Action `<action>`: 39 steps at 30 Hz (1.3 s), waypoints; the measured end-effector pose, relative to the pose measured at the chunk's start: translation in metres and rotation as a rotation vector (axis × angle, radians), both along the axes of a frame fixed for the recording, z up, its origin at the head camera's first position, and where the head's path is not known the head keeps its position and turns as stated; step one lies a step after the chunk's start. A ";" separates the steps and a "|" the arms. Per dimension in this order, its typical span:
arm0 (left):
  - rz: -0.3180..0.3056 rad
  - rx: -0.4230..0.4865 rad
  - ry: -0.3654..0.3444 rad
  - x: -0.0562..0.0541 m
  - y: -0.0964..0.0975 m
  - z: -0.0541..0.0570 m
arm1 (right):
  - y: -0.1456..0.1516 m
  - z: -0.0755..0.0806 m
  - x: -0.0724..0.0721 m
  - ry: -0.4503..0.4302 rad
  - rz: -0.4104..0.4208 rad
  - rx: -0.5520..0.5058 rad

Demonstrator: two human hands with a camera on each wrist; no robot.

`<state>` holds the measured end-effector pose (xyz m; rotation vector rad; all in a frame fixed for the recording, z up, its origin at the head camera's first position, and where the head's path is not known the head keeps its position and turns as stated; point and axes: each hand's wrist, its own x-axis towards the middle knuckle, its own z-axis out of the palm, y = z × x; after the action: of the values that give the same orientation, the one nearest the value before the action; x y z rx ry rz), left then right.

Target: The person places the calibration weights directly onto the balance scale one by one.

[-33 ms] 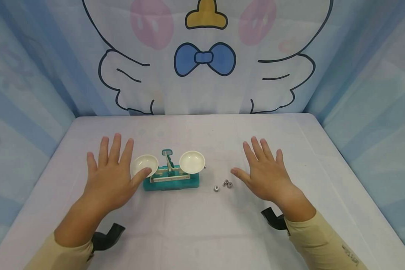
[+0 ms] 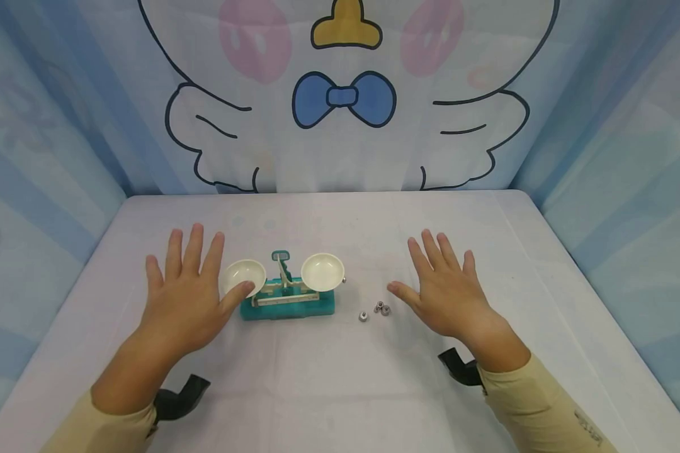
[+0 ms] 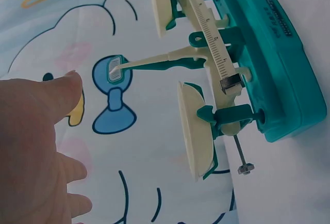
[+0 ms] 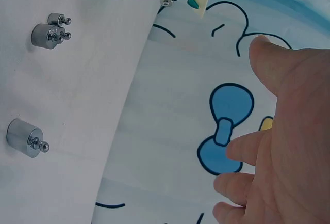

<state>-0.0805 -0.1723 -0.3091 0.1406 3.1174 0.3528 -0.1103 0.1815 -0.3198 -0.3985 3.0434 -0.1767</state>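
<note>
A small teal balance scale [image 2: 289,308] stands on the table, with a cream left pan [image 2: 242,274] and right pan [image 2: 323,272]. In the left wrist view its ruled beam [image 3: 209,30] carries a dark slider. My left hand [image 2: 184,305] hovers beside it with fingers spread, its thumb overlapping the left pan in the head view. Right of the scale lie several small metal weights [image 2: 382,308], with a single weight [image 2: 363,316] nearer the scale. My right hand [image 2: 450,299] is held to their right, fingers spread. Another knobbed weight [image 4: 25,138] shows in the right wrist view. Both hands hold nothing.
A white cloth covers the table [image 2: 340,390]. Behind it hangs a curtain [image 2: 340,157] printed with a cartoon figure and blue bow tie, with more blue curtain at both sides. A black wrist mount [image 2: 181,397] sticks out from the left sleeve, another mount [image 2: 461,368] from the right.
</note>
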 end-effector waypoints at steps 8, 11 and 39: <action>0.002 0.012 0.015 0.002 0.000 -0.001 | 0.000 0.000 0.001 0.001 0.007 -0.006; -0.012 0.085 0.082 0.001 -0.003 -0.004 | 0.001 -0.002 0.001 0.013 0.009 -0.039; 0.339 0.776 -0.298 -0.004 -0.022 -0.110 | -0.003 -0.071 -0.007 -0.111 0.041 -0.384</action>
<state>-0.0844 -0.1942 -0.4189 -0.4064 2.5291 1.4120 -0.1173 0.1782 -0.3911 -0.4533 2.8814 -0.7597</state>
